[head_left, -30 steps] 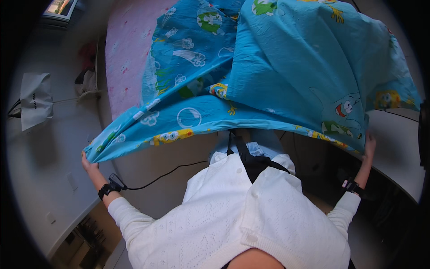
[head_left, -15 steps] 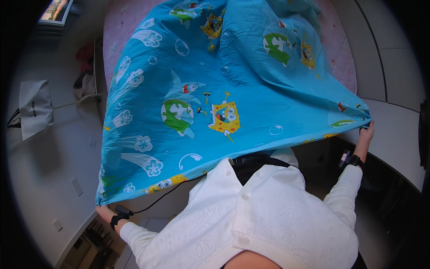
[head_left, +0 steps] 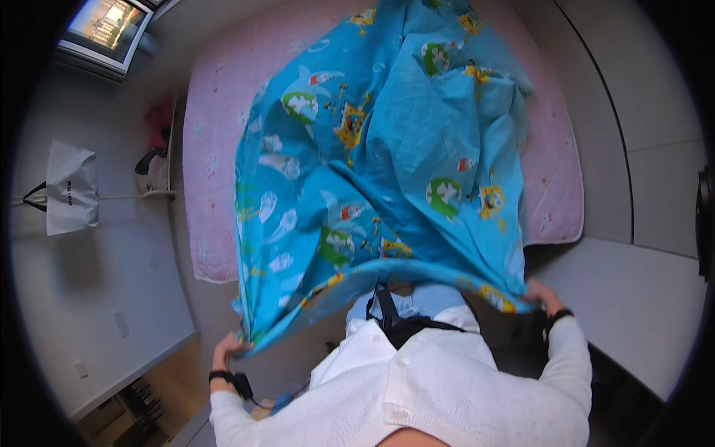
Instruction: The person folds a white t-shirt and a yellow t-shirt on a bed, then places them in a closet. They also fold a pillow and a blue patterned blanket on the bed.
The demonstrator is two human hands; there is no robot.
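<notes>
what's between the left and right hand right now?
The blue cartoon-print sheet: in the head view, its near edge spans from the left hand to the right hand.

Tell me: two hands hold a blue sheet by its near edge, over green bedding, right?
Not quite: the bedding is pink, not green, as the head view shows. The left hand and right hand do hold the blue sheet by its near edge, over it.

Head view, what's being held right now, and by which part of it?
A blue cartoon-print cloth, by its near edge: left grip at the left end, right grip at the right end.
</notes>
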